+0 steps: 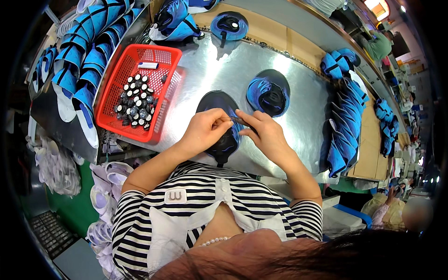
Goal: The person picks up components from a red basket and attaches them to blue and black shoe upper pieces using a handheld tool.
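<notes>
A plastic bag [57, 170] and pale shoe pieces [100, 198] show against the green floor [74, 210] at left, near a dark crate [51, 232], with cardboard [371, 151] at right, a blue bar [349, 213] at lower right and a person in green [379, 45] at upper right.

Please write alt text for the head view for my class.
A person's left hand and right hand meet over a blue and black shoe upper on a metal table, the right holding a slim dark object. A red basket of small round pieces stands left.
</notes>
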Demonstrator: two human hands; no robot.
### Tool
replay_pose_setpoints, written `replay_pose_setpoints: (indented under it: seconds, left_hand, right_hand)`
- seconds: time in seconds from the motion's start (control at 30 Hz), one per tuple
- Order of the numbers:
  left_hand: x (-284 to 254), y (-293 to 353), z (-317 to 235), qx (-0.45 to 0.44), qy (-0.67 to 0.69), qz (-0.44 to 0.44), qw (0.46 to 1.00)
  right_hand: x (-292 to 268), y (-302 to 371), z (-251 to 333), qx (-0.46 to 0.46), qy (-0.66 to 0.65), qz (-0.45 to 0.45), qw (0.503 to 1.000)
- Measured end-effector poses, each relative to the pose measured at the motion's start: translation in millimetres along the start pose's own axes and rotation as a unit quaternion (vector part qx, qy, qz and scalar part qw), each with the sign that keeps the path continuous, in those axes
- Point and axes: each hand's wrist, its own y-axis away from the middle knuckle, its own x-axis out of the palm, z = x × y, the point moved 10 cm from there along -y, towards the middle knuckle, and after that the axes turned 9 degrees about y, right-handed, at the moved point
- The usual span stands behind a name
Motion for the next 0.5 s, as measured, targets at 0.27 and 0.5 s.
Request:
replay_pose_setpoints:
  seconds: [0.27, 0.5]
  left_hand:
    - [8, 16, 32, -0.242, 0.408, 0.124, 0.872]
    - [-9, 0, 23, -0.182, 0.481, -0.041, 0.857]
  right_hand:
    - [-6, 3, -33, -0.093, 0.162, -0.132, 0.974]
    - [-4, -13, 7, -0.072, -0.104, -0.189, 0.974]
